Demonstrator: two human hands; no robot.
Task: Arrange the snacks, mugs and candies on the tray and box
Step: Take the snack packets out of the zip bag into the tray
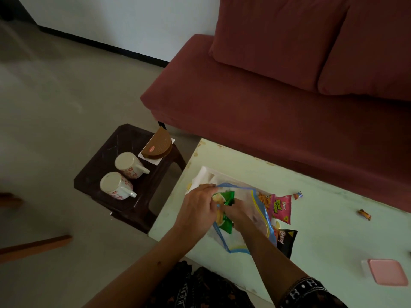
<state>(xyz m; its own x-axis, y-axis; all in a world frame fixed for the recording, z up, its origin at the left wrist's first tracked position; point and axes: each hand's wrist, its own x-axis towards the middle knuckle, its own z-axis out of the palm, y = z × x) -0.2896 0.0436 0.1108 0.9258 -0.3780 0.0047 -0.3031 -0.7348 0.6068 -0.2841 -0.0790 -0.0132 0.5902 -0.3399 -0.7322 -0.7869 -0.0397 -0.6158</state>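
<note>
Head view — both hands' fingers (pixel 212 197) pinch the green snack packet (pixel 225 197) inside the zip bag (pixel 255 210)

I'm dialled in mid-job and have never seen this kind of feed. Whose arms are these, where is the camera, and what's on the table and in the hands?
There is no machine here: a person works with bare hands, and the one picture comes from a camera on their head, looking down. The left hand grips the rim of a clear zip bag, holding its mouth open. The right hand is inside the bag, holding a green snack packet. On the pale table lie a white tray, a pink snack packet, a black one, two small candies and a pink box. On the dark stool two floral mugs lie on their sides.
</note>
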